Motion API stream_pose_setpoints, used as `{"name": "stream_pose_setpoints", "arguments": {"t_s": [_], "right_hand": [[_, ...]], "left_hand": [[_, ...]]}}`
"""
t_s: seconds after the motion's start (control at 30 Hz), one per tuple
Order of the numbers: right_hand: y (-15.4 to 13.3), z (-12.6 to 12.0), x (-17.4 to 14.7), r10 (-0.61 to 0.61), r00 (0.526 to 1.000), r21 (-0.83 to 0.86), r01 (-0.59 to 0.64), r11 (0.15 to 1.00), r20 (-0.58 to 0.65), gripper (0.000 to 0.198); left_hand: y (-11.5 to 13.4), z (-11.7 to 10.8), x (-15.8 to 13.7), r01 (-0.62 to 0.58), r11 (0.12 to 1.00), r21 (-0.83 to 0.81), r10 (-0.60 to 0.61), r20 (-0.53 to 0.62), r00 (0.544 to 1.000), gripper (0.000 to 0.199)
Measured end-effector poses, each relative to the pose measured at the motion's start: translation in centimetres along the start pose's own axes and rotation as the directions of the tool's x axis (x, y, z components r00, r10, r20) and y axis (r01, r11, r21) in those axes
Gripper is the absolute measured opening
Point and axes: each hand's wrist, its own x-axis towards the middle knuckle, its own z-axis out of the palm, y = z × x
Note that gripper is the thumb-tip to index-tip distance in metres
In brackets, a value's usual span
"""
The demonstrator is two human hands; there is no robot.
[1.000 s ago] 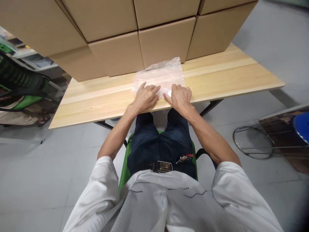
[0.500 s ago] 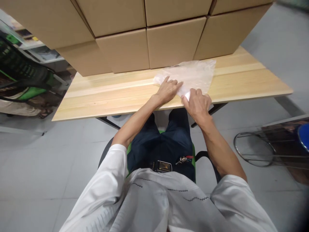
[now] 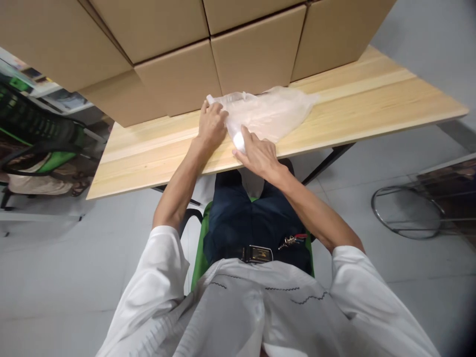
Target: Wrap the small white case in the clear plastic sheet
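A thin, translucent plastic bag (image 3: pixel 273 111) lies spread and crumpled on the wooden table, close to the stacked cartons. My left hand (image 3: pixel 212 124) is closed on the bag's left end, where a small white corner sticks up past the fingers. Lower down, my right hand (image 3: pixel 259 154) pinches the bag's near edge. Between that thumb and forefinger shows a small white piece (image 3: pixel 239 142); I cannot tell whether it is inside the bag or a bunched part of it. The bag's right end lies loose on the wood.
Brown cardboard boxes (image 3: pixel 256 54) are stacked along the back of the table (image 3: pixel 148 161). At the left, a green and black chair (image 3: pixel 44 134) stands with a person's sandalled foot (image 3: pixel 78 184) beside it. A round metal stool frame (image 3: pixel 407 213) stands on the floor to the right.
Both hands have moved left, drawing the bag leftward along the table. My left hand has gone from lying with fingers spread on the bag to gripping its left end.
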Motion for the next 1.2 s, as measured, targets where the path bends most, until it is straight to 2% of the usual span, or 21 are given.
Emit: {"name": "stream_pose_setpoints", "arguments": {"t_s": [0.13,0.23,0.37,0.47,0.57,0.67,0.8,0.93,1.03,1.2], "right_hand": [[0.1,-0.2,0.1,-0.097,0.994,0.209,0.086,0.974,0.044,0.097],[1.6,-0.8,0.1,-0.084,0.996,0.286,0.083,0.955,-0.01,0.087],[3.8,-1.4,0.9,-0.061,0.994,0.173,0.075,0.982,-0.085,0.078],[5.3,-0.9,1.6,-0.086,0.996,0.049,0.087,0.995,-0.022,0.075],[6.5,0.0,1.9,-0.081,0.996,-0.026,0.082,0.996,0.041,0.075],[7.5,0.6,1.7,-0.056,0.998,-0.045,0.057,0.997,0.029,0.08],[8.2,0.4,0.7,-0.015,1.0,-0.048,0.015,0.999,-0.004,0.083],[8.5,-0.8,-0.6,0.028,0.999,-0.08,-0.031,0.996,-0.038,0.076],[8.5,-2.2,-1.9,0.057,0.998,-0.148,-0.057,0.987,-0.007,0.069],[9.3,-4.0,-4.9,0.067,0.998,-0.225,-0.061,0.972,0.018,0.068]], "left_hand": [[-2.2,-1.2,-2.0,0.085,0.995,0.044,-0.084,-0.036,0.996,0.066],[-1.1,-1.3,-3.5,0.102,0.995,0.004,-0.102,-0.038,0.994,0.067],[2.5,-0.6,-5.2,-0.026,0.997,-0.069,0.029,0.05,0.998,0.068],[3.8,0.1,-6.7,-0.064,0.996,-0.062,0.07,0.117,0.991,0.068],[3.1,0.4,-8.4,0.004,1.0,-0.023,-0.001,0.131,0.991,0.059],[1.6,0.0,-9.8,0.059,0.998,0.001,-0.059,0.115,0.992,0.054],[-0.2,-0.4,-10.6,0.071,0.997,0.012,-0.071,0.089,0.993,0.056],[-0.8,-0.2,-10.9,0.095,0.995,0.024,-0.096,0.056,0.994,0.055],[-0.5,-0.2,-11.2,0.107,0.993,0.042,-0.109,0.066,0.992,0.054],[-0.2,-0.7,-11.5,0.017,1.0,0.017,-0.019,0.143,0.99,0.052]]}}
